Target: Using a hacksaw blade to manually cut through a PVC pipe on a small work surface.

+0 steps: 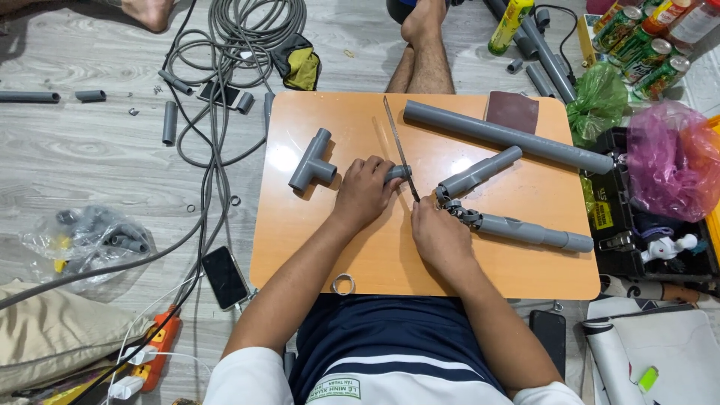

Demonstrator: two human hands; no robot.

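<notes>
Resting on a small orange tabletop point(375, 262) with rounded corners, the work lies near the centre, well clear of every edge; the widest bare stretch of board runs along the near edge, where only a small metal ring point(343, 283) sits at the near-left rim. The left hand point(365, 191) lies palm down, forearm angled in from the near-left corner, its fingers clenched over a short grey pipe piece point(399, 173) and pinning it flat to the board. That piece has its long axis roughly parallel to the near edge, its free end pointing toward the right edge. The right hand point(439, 232) comes in from the near-right, wrist low, fingers curled around the lower end of a hacksaw blade point(400, 148). The blade crosses the pipe piece close to a right angle, its long axis running from the hand toward the far edge, tip leaning slightly left. Just left of the left hand stands a grey tee fitting point(313, 160), apart from it. To the right, a jointed assembly of grey pipes and fittings point(510, 225) lies close to the right hand, and a long grey pipe point(510, 136) slants from the far middle toward the right edge. A dark sanding sheet point(512, 112) lies at the far-right corner.
</notes>
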